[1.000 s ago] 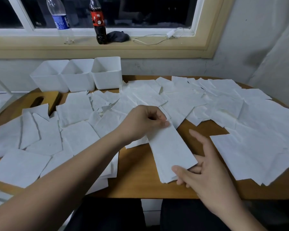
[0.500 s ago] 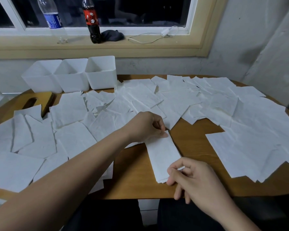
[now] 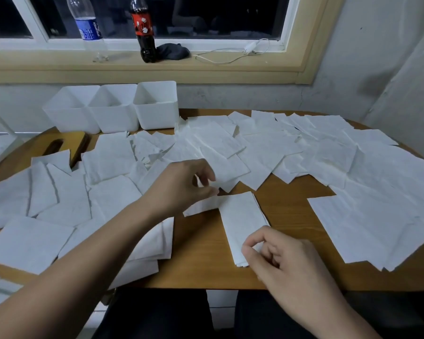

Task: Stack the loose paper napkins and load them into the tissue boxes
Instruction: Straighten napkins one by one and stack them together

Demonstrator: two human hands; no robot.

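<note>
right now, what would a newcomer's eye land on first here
The sheer spread of loose paper napkins covering most of the wooden table stands out first. Near the front edge, a narrow folded stack lies between the left hand at its far end and the right hand, which pinches its near end. Three white open boxes line the table's far left.
</note>
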